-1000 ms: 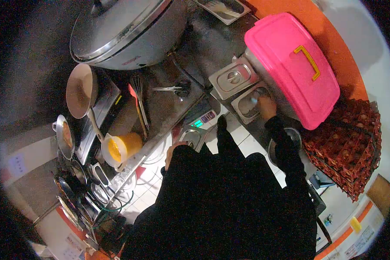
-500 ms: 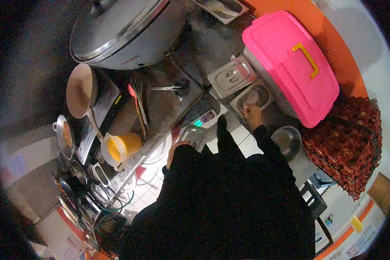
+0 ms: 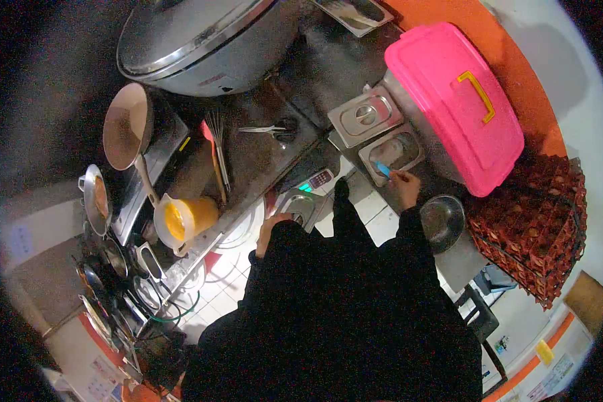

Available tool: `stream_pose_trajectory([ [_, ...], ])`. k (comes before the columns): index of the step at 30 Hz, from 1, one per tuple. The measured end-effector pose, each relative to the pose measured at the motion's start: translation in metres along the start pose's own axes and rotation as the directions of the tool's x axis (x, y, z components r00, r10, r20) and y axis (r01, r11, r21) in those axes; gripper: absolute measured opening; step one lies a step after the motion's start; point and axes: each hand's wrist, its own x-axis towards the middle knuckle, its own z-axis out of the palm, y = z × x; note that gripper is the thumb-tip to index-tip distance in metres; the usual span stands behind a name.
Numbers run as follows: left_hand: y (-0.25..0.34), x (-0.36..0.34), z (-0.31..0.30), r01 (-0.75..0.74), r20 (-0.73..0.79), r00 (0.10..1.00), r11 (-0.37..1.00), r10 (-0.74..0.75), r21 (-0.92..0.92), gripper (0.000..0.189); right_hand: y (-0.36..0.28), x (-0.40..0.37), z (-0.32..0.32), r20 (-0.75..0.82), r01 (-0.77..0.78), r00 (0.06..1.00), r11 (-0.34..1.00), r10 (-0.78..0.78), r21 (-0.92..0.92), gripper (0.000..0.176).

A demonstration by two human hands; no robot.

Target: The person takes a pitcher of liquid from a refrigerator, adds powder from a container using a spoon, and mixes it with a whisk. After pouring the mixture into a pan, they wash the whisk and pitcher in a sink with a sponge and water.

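Scooping, I judge: right hand [image 3: 406, 188] pinches a blue utensil [image 3: 382, 169] at the open pan [image 3: 371, 149], calling for a level wrist; left hand [image 3: 269, 233], grip I cannot tell.

Looks like shiny metal on lidded pan [image 3: 352, 122] and open pan [image 3: 367, 157], glossy plastic on pink lid [image 3: 449, 117], matt cloth on sleeve [image 3: 415, 231], rough finish on trays [image 3: 529, 228].

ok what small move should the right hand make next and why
Probably steer the blue utensil farther over the open metal pan: the right hand holds it near the rim, so anything dropping there might miss the pan.
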Motion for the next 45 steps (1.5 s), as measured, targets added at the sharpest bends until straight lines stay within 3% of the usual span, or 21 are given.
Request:
stream_pose_trajectory([
  [5, -0.004, -0.014, -0.008, -0.018, -0.018, 1.0, 0.994, 0.016, -0.107, 0.028, 0.005, -0.004, -0.003, 0.015, 0.097, 0.995, 0.992, -0.096, -0.078, 0.017],
  [7, 0.038, -0.021, -0.03, 0.188, -0.015, 0.981, 0.922, -0.194, 0.338, 0.016, -0.001, -0.013, -0.004, -0.057, 0.0, 0.998, 1.0, -0.001, -0.03, 0.017],
  [10, -0.014, -0.037, -0.03, 0.098, -0.053, 0.995, 0.923, -0.085, 0.371, 0.017, 0.001, -0.021, -0.003, -0.187, 0.118, 0.977, 0.99, -0.102, 0.076, 0.017],
  [14, -0.065, -0.067, -0.048, 0.063, -0.181, 0.983, 0.968, -0.019, 0.241, 0.018, -0.061, -0.069, 0.028, -0.1, 0.176, 0.981, 0.981, -0.168, 0.082, 0.025],
  [17, -0.078, -0.089, -0.064, 0.243, -0.145, 0.967, 0.936, -0.211, 0.255, 0.018, -0.103, -0.105, 0.087, 0.013, 0.15, 0.988, 0.983, -0.152, 0.109, 0.026],
  [19, -0.088, -0.102, -0.069, 0.417, -0.161, 0.908, 0.869, -0.386, 0.265, 0.018, -0.132, -0.138, 0.139, 0.232, 0.202, 0.949, 0.977, -0.212, 0.065, 0.023],
  [20, -0.101, -0.111, -0.072, 0.45, -0.191, 0.891, 0.86, -0.413, 0.242, 0.018, -0.151, -0.159, 0.171, 0.315, 0.12, 0.938, 0.989, -0.142, 0.086, 0.023],
  [21, -0.115, -0.12, -0.072, 0.345, -0.185, 0.933, 0.911, -0.307, 0.226, 0.021, -0.156, -0.171, 0.2, 0.451, 0.217, 0.854, 0.965, -0.26, 0.147, 0.023],
  [22, -0.125, -0.128, -0.073, 0.229, -0.18, 0.965, 0.95, -0.192, 0.213, 0.024, -0.161, -0.189, 0.232, 0.487, 0.203, 0.839, 0.97, -0.243, 0.136, 0.022],
  [25, -0.137, -0.152, -0.072, 0.277, -0.266, 0.938, 0.944, -0.224, 0.182, 0.024, -0.163, -0.237, 0.319, 0.654, 0.227, 0.715, 0.967, -0.245, 0.115, 0.018],
  [26, -0.139, -0.159, -0.074, 0.297, -0.249, 0.936, 0.94, -0.251, 0.17, 0.022, -0.153, -0.246, 0.343, 0.669, 0.369, 0.654, 0.921, -0.353, 0.126, 0.016],
  [27, -0.143, -0.167, -0.074, 0.309, -0.26, 0.929, 0.938, -0.263, 0.156, 0.022, -0.137, -0.25, 0.365, 0.681, 0.502, 0.576, 0.853, -0.452, 0.141, 0.013],
  [28, -0.148, -0.175, -0.074, 0.322, -0.283, 0.918, 0.939, -0.279, 0.121, 0.022, -0.126, -0.251, 0.382, 0.668, 0.797, 0.4, 0.598, -0.628, 0.084, 0.011],
  [29, -0.152, -0.182, -0.074, 0.332, -0.303, 0.907, 0.939, -0.293, 0.086, 0.022, -0.119, -0.254, 0.396, 0.665, 0.969, 0.168, 0.247, -0.727, 0.025, 0.009],
  [31, -0.162, -0.192, -0.075, 0.357, -0.303, 0.898, 0.931, -0.32, 0.076, 0.021, -0.107, -0.255, 0.407, 0.694, 0.966, 0.127, 0.248, -0.709, 0.076, 0.008],
  [34, -0.179, -0.202, -0.068, 0.387, -0.316, 0.884, 0.919, -0.344, 0.081, 0.021, -0.121, -0.258, 0.392, 0.641, 0.875, 0.378, 0.484, -0.667, -0.012, 0.012],
  [36, -0.185, -0.204, -0.069, 0.385, -0.324, 0.884, 0.918, -0.337, 0.096, 0.021, -0.108, -0.236, 0.378, 0.566, 0.448, 0.695, 0.883, -0.444, 0.143, 0.016],
  [37, -0.185, -0.203, -0.072, 0.381, -0.284, 0.896, 0.919, -0.341, 0.1, 0.021, -0.111, -0.232, 0.366, 0.542, 0.183, 0.788, 0.952, -0.291, 0.246, 0.017],
  [39, -0.184, -0.197, -0.075, 0.351, -0.218, 0.922, 0.928, -0.32, 0.124, 0.021, -0.126, -0.225, 0.333, 0.444, -0.115, 0.895, 0.937, -0.047, 0.33, 0.02],
  [44, -0.163, -0.161, -0.087, 0.205, -0.209, 0.963, 0.966, -0.17, 0.158, 0.02, -0.074, -0.146, 0.194, 0.138, 0.018, 0.985, 0.85, -0.106, 0.526, 0.02],
  [45, -0.161, -0.153, -0.088, 0.166, -0.167, 0.976, 0.97, -0.137, 0.177, 0.02, -0.075, -0.143, 0.169, -0.024, 0.111, 0.993, 0.843, -0.116, 0.526, 0.019],
])
